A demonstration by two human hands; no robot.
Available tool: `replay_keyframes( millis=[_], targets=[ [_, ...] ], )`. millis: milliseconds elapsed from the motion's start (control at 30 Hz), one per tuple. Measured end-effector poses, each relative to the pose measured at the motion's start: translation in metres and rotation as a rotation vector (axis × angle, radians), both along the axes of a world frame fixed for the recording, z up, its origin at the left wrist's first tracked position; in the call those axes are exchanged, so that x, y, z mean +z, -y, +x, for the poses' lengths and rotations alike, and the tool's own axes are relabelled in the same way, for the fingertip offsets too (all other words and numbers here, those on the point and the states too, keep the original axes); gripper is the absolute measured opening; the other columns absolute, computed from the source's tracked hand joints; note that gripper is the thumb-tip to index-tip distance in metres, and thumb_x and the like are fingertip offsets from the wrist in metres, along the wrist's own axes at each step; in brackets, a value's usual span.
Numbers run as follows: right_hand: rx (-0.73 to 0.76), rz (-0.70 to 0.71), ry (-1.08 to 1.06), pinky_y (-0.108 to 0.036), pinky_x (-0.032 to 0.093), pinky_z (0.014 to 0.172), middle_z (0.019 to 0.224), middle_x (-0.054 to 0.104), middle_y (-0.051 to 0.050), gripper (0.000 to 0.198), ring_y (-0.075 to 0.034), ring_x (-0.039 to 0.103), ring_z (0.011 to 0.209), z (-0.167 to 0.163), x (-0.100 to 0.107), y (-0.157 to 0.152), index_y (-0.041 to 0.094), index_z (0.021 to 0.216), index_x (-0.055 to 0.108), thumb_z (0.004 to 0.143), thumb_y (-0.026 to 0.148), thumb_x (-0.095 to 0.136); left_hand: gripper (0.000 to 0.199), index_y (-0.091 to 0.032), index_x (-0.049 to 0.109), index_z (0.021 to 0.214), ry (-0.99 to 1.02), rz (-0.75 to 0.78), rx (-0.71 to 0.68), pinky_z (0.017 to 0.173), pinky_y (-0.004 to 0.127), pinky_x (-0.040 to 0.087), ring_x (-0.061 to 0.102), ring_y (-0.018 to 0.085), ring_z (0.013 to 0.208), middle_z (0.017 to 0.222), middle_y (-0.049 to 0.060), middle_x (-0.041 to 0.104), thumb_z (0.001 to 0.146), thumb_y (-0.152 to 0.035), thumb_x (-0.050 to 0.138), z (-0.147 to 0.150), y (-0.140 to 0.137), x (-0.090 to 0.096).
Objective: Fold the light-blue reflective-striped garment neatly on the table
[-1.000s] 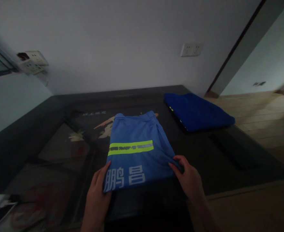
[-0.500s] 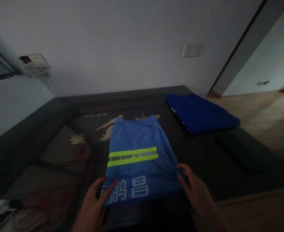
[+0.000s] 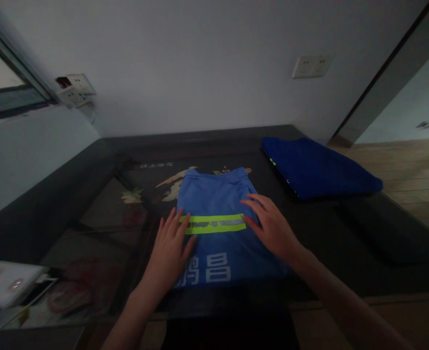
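A folded light-blue work garment (image 3: 214, 250) lies on the dark table in front of me, with a yellow-green reflective band across it and white characters near its front edge. My left hand (image 3: 172, 238) rests on its left side by the band, fingers spread. On the right side, at the band's other end, my right hand (image 3: 269, 221) touches the cloth with fingers apart and slightly bent. A darker blue folded garment (image 3: 320, 170) lies farther back on the right, apart from both hands.
The dark table (image 3: 200, 141) bears a printed flower pattern and meets the wall. A dark flat object (image 3: 378, 233) lies at right. A white device (image 3: 12, 282) with a cable sits at the front left. Wall sockets (image 3: 312, 66) are above the table.
Both hands have left the garment's front corners and moved forward onto its sides near the reflective band. Their fingers have opened. The view has shifted slightly.
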State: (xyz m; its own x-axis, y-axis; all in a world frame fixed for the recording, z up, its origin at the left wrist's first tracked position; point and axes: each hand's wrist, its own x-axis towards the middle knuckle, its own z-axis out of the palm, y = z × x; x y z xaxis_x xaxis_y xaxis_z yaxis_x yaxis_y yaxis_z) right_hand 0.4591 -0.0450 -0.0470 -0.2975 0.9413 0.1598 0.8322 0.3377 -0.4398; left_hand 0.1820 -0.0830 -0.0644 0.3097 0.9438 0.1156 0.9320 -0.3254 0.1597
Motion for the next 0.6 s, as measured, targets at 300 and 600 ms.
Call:
replay_keyframes(
  millis=[300,600],
  targets=[
    [0.007,-0.189,0.272,-0.052,0.021,0.11,0.149,0.03,-0.015,0.06,-0.028,0.02,0.139,-0.013,-0.082,-0.105,0.015,0.141,0.038,0.094,0.052,0.034,0.051,-0.023,0.038,0.141,-0.224,0.031,-0.126,0.11,0.051,0.028,0.026,0.027,0.139,0.147,0.013,0.035,0.091,-0.038,0.043,0.031,0.005,-0.021],
    [0.005,-0.198,0.296,-0.064,0.008,0.107,0.145,0.036,-0.016,0.051,-0.031,0.024,0.137,-0.018,-0.071,-0.105,0.016,0.139,0.04,0.095,0.041,0.037,0.053,-0.026,0.034,0.142,-0.195,0.017,-0.132,0.109,0.053,0.029,0.028,0.027,0.138,0.148,0.012,0.035,0.091,-0.036,0.045,0.03,0.004,-0.019]
  ],
)
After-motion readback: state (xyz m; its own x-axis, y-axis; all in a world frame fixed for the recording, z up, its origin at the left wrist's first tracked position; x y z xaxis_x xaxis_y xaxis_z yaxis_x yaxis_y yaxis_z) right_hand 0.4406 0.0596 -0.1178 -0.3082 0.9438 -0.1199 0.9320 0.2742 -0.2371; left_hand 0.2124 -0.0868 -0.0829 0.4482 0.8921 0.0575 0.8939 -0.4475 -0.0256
